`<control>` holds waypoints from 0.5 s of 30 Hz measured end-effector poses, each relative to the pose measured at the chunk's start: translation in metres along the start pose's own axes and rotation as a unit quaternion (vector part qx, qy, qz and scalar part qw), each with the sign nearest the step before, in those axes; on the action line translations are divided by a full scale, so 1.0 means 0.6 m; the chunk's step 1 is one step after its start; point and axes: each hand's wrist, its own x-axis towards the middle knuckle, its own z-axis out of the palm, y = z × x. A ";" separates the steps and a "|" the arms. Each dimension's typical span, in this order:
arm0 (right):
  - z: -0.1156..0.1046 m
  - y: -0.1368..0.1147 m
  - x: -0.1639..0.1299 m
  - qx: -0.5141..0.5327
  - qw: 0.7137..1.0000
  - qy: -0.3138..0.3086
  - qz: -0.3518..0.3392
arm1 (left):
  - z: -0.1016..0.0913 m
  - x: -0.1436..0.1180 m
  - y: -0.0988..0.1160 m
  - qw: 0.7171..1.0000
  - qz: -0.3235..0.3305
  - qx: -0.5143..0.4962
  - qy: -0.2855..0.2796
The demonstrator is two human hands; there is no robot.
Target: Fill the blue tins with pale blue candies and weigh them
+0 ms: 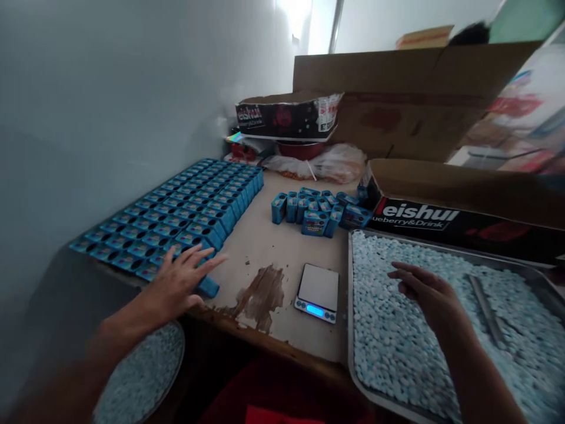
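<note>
My left hand (179, 281) lies flat, fingers spread, on the near corner of a big block of small blue boxes (176, 215) packed in rows on the table's left. One blue box (208, 287) sits just off the block by my fingertips. My right hand (427, 291) hovers with loose fingers, holding nothing, over a metal tray (351, 306) full of small pale blue tablets (397, 335). A small digital scale (318, 292) with a lit blue display stands between the two hands.
A loose cluster of blue boxes (315, 211) stands mid-table. Metal tongs (485, 309) lie in the tray. A black printed carton (441, 221) and brown cardboard boxes (397, 100) line the back and right. A round dish of tablets (141, 374) sits low left. Wall on the left.
</note>
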 end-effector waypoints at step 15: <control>-0.028 -0.004 -0.009 -0.384 0.917 0.016 -0.109 | 0.097 0.479 0.132 0.891 -0.278 -0.307 0.187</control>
